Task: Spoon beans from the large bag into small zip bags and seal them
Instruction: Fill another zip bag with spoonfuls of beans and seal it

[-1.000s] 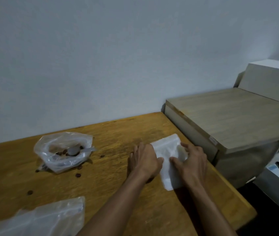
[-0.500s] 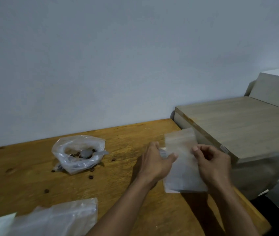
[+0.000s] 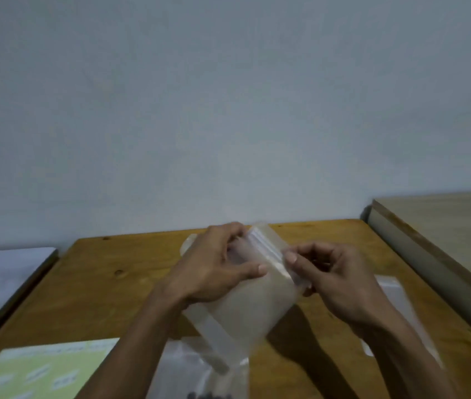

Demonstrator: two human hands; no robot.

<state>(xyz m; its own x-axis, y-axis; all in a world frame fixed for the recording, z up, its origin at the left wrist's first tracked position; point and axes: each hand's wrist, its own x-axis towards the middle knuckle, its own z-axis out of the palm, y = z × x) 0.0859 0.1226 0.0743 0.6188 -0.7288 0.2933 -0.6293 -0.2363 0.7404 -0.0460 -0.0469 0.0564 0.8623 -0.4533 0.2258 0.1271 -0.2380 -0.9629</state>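
Note:
I hold a small clear zip bag (image 3: 253, 300) up over the wooden table (image 3: 113, 283). My left hand (image 3: 214, 269) grips its left side near the zip strip, thumb on the front. My right hand (image 3: 335, 277) pinches the right end of the zip strip. The bag looks empty. Below it lies another clear plastic bag (image 3: 199, 370) with dark beans (image 3: 208, 395) showing at the frame's bottom edge. The large bag with the spoon is hidden behind my left hand.
A stack of flat zip bags (image 3: 395, 300) lies on the table at the right, under my right forearm. A green printed sheet (image 3: 41, 370) lies at the lower left. A pale wooden cabinet (image 3: 444, 243) stands to the right, a white surface (image 3: 1, 277) to the left.
Both hands lifted one small zip bag off the stack and brought it left to the table's middle. The view swung left, so the stack now lies at the right.

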